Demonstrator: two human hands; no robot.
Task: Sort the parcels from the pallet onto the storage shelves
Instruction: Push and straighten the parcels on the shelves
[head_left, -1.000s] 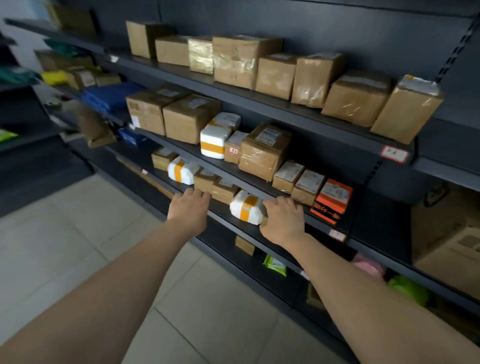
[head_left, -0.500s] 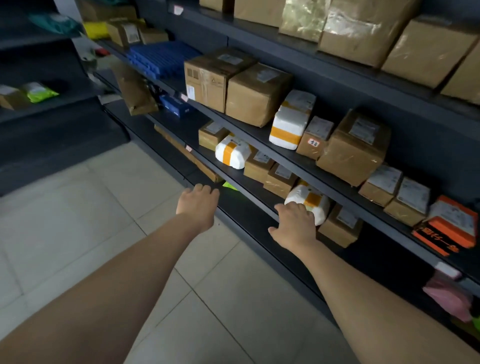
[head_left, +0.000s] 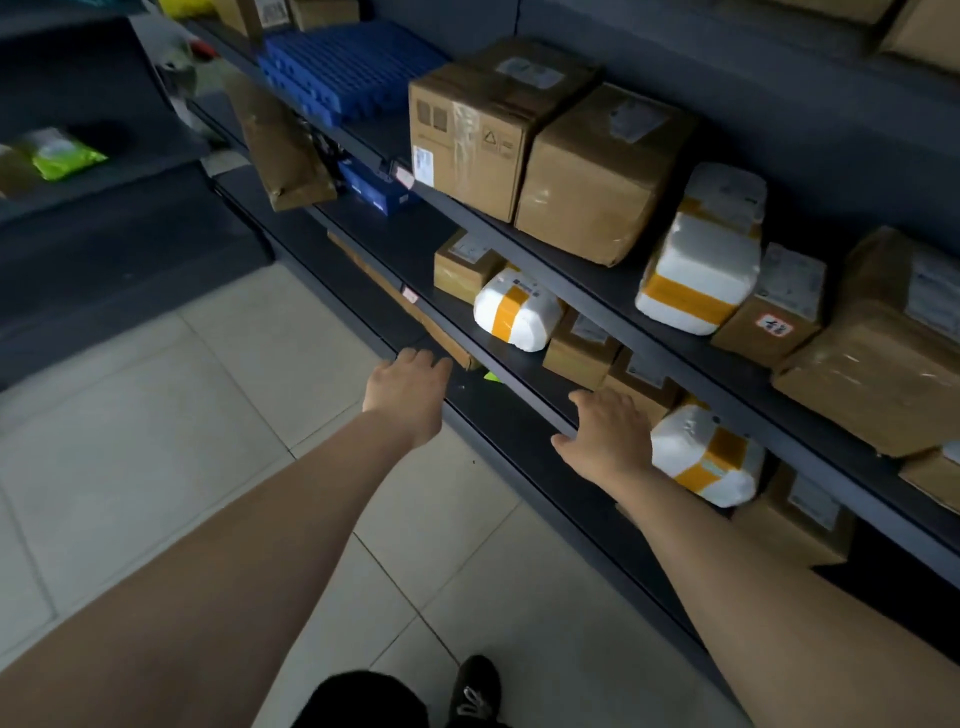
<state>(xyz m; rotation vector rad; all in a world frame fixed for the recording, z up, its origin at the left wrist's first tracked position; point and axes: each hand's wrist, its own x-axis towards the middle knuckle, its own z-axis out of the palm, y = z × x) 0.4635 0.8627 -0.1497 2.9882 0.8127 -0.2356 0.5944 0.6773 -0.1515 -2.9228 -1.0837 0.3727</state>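
Note:
Dark metal shelves (head_left: 524, 387) run diagonally from upper left to lower right. My right hand (head_left: 608, 441) rests on the front edge of a low shelf, fingers relaxed, just left of a white foam parcel with orange tape (head_left: 701, 457). My left hand (head_left: 408, 395) hovers empty with relaxed fingers near the edge of the shelf below. A second white taped parcel (head_left: 514, 309) lies farther along the same shelf among small cardboard boxes (head_left: 462, 262). Two large cardboard boxes (head_left: 478, 124) and a tall white foam parcel (head_left: 701, 260) stand one level higher.
Blue plastic trays (head_left: 343, 73) lie on the upper shelf at left, and a brown paper parcel (head_left: 280, 145) leans below them. A green packet (head_left: 62, 156) lies on a side shelf at far left. Pale floor tiles (head_left: 156, 415) spread left; my shoe (head_left: 475, 691) shows at the bottom.
The view has tilted down and moved closer to the lower shelves. Both hands have dropped lower; my right hand has slid off the white parcel to the shelf edge.

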